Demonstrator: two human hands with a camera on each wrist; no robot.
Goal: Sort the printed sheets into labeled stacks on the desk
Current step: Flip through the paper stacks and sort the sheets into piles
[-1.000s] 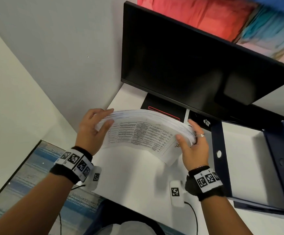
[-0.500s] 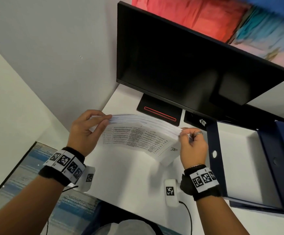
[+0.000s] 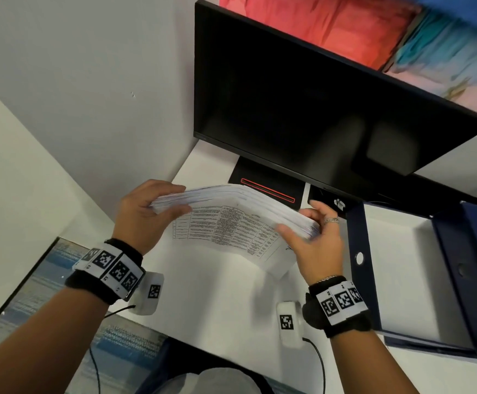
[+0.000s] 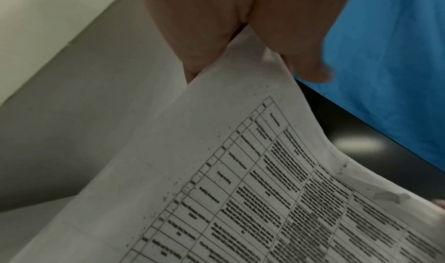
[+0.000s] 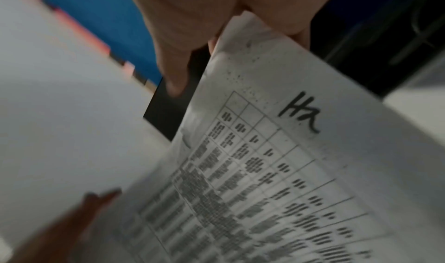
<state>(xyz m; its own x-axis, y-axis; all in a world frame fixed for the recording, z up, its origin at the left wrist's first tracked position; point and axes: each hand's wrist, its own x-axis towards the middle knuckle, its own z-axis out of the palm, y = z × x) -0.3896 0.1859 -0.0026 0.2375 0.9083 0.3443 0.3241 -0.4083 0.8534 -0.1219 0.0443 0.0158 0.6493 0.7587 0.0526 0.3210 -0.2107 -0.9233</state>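
- Nearest: two hands holding one thick stack of sheets (image 3: pixel 231 200) in the air over the white desk (image 3: pixel 217 294), clear of the surface and bowed upward in the middle.
- Left hand (image 3: pixel 143 214) clamping the stack's left end, thumb on top and fingers curled beneath; worth keeping firm, being the anchor while pages get peeled.
- Right hand (image 3: pixel 314 240) gripping the right end, thumb across the page edges, fingers wrapped behind; looks set for thumbing sheets apart.
- Lowest page (image 3: pixel 225 231) drooping free below the bundle, printed table facing up, a handwritten mark near its right corner; probably the label to read before choosing a pile.
- Best done by easing only the right thumb so a single page slips out, never both grips at once, or the whole lot could fan out and spill.
- Bare desk just below: good landing for a first pile; no labeled piles visible there yet.
- To the right, an open dark blue box (image 3: pixel 396 251), white inside; better kept out of the swing.
- Farthest: black monitor (image 3: pixel 316 109) and its base (image 3: pixel 268 180) just behind the paper; wise to keep back edges from catching there.
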